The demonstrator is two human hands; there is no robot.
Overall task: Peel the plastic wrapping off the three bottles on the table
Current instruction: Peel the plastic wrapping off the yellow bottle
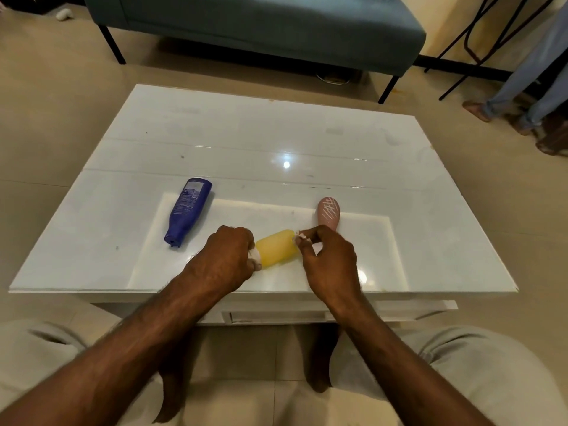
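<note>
A yellow bottle [276, 247] lies on its side just above the white table [246, 142], between my hands. My left hand [226, 259] grips its white cap end. My right hand [325, 256] pinches a small whitish scrap of wrapping [299, 236] at the bottle's other end. A dark blue bottle [187, 210] lies on its side to the left, cap toward me. A pink bottle [329, 213] with white scratch-like lines lies behind my right hand, its lower end hidden by my fingers.
A teal sofa [261, 29] on black legs stands beyond the table. Another person's legs [519, 87] and a black metal frame [479, 35] are at the far right. My knees are below the table's near edge.
</note>
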